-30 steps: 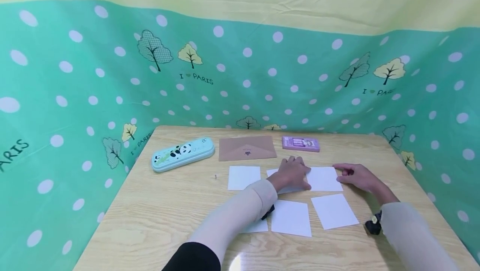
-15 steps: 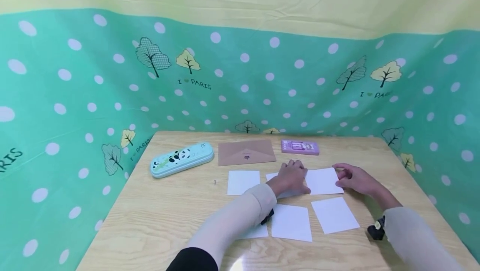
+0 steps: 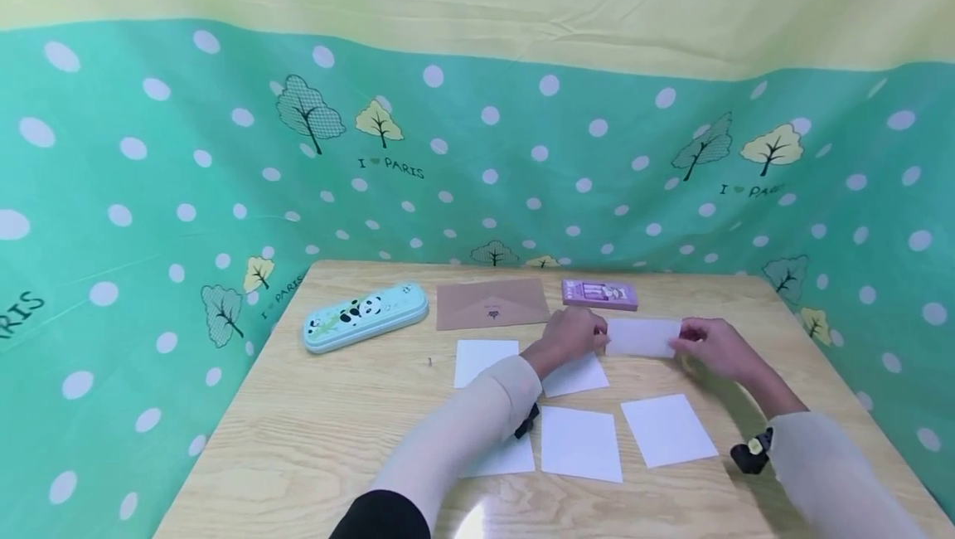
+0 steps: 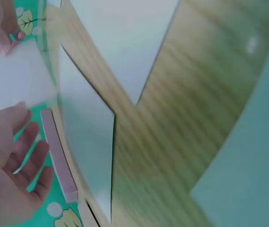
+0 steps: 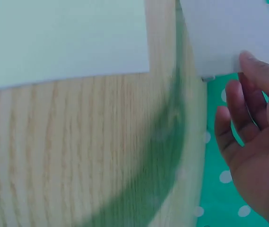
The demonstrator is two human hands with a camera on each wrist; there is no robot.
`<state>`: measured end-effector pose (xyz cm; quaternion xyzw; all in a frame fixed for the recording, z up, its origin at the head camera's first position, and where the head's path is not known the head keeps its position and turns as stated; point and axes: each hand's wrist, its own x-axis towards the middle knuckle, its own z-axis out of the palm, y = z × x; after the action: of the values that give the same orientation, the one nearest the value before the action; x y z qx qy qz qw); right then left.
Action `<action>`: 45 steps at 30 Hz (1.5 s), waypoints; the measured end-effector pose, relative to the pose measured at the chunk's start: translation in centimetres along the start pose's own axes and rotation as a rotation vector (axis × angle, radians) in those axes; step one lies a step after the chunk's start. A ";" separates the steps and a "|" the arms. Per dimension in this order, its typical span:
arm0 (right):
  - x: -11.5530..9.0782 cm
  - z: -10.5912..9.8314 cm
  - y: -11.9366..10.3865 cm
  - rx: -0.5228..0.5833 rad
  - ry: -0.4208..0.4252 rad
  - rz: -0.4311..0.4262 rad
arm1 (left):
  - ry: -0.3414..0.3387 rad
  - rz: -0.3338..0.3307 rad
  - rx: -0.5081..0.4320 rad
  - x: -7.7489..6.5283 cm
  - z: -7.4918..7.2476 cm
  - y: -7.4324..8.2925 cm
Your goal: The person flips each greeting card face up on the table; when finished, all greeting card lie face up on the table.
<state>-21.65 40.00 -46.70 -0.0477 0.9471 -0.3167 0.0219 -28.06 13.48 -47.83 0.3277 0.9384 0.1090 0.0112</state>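
The left arm, in a pale sleeve with a black band (image 3: 390, 516) toward the elbow, reaches diagonally forward across the wood-grained table (image 3: 313, 423). Its left hand (image 3: 569, 335) pinches the left edge of a white square paper sheet (image 3: 642, 337), the thumb on the near face and the lower fingers loosely bent. The right arm comes in from the near right corner, and the right hand (image 3: 718, 348) pinches the sheet's opposite edge, thumb likewise on the near face. The hands face each other with the sheet stretched between them, raised off the wood toward the back right.

Just behind the sheet lies a flat purple printed box (image 3: 599, 294); the table's rear edge runs beyond that, against a green polka-dot cloth (image 3: 515, 141). Bare wood separates the held sheet from the white paper square at front right (image 3: 669, 430), and more shows from the right hand out to the table's right edge. Under the left hand and wrist, the white paper square at back centre (image 3: 578, 376) is partly covered.

The held sheet looks plain, its near face greyish and shaded, foreshortened to a shallow rectangle in the head view, with straight edges.
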 end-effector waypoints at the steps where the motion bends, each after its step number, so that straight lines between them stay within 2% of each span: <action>1: 0.0 0.0 0.0 0.001 0.016 0.001 | 0.007 0.010 -0.020 0.0 0.1 -0.1; 5: -0.2 -0.3 -0.1 0.033 0.049 0.021 | 0.045 0.036 -0.112 0.0 0.2 -0.1; 10: -0.5 -0.8 0.2 0.126 -0.001 0.030 | 0.090 0.054 -0.275 0.1 0.2 -0.5; 14: -0.7 -0.9 0.6 0.198 -0.069 0.022 | 0.064 0.048 -0.381 0.2 0.1 -0.8; 17: -0.7 -0.8 1.0 0.207 -0.087 0.023 | 0.015 0.062 -0.390 0.1 -0.1 -0.6; 24: -0.1 0.0 1.8 0.071 -0.082 0.044 | -0.116 0.064 -0.268 0.2 0.5 0.7; 27: 0.2 0.4 1.9 0.020 -0.107 0.048 | -0.146 0.055 -0.211 0.0 0.7 1.2; 35: 0.3 1.1 1.6 -0.081 -0.202 0.065 | -0.199 0.058 -0.053 -0.1 1.0 1.7; 41: 0.5 1.5 1.4 -0.144 -0.218 0.074 | -0.196 0.055 -0.003 -0.2 1.4 2.0; 45: 0.6 1.7 1.5 -0.146 -0.224 0.084 | -0.193 0.056 0.085 -0.4 1.6 2.5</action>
<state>-22.26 40.13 -48.92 -0.0447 0.9604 -0.2383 0.1374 -26.10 15.45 -48.90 0.3628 0.9273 0.0373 0.0847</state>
